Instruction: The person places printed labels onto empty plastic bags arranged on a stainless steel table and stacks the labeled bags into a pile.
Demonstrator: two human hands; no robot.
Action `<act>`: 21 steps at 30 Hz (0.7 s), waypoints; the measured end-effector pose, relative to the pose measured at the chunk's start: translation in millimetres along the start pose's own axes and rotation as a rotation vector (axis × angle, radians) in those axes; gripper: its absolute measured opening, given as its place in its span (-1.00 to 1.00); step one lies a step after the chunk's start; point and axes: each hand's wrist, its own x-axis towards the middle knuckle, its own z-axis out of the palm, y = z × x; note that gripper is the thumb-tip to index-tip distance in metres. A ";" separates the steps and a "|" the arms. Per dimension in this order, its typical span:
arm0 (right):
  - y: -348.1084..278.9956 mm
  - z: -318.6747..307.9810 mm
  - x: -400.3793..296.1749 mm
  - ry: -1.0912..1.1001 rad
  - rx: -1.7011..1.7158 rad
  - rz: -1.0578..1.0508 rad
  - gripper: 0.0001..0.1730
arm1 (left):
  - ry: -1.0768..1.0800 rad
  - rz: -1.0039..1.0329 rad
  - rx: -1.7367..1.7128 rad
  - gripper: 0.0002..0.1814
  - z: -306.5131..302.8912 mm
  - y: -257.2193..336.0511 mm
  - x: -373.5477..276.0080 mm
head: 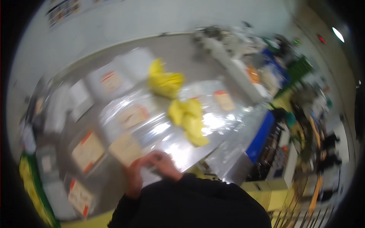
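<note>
The view is blurred. My left hand and my right hand meet close to my body, fingertips together. Whether something small is pinched between them cannot be made out. Just beyond the fingers is a tan square packet or card, its near corner touching or overlapped by my left hand. A whitish sheet or bag shows under my hands. Ahead lies clear plastic wrapping with bright glare. Two crumpled yellow soft items, a farther one and a nearer one, rest on it.
Tan packs with red ends lie on the metal table at left, one nearer and one lower. A labelled clear bag is farther back. On the right stand a grey raised edge, heaped bags and a green crate.
</note>
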 end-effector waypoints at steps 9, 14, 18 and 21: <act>8.2 -19.2 5.3 -0.089 0.202 -0.281 -0.82 | -0.095 0.041 0.000 -0.91 20.5 5.6 4.8; 13.6 -18.2 6.8 -0.047 0.175 -0.271 -0.82 | -0.158 0.024 0.024 -0.87 13.7 -4.6 8.7; 15.0 -19.5 7.4 -0.045 0.164 -0.271 -0.83 | -0.132 0.011 0.025 -0.86 13.1 -8.2 9.2; 7.7 -18.9 4.3 -0.053 0.170 -0.295 -0.83 | -0.108 0.021 0.021 -0.87 8.5 -15.2 13.2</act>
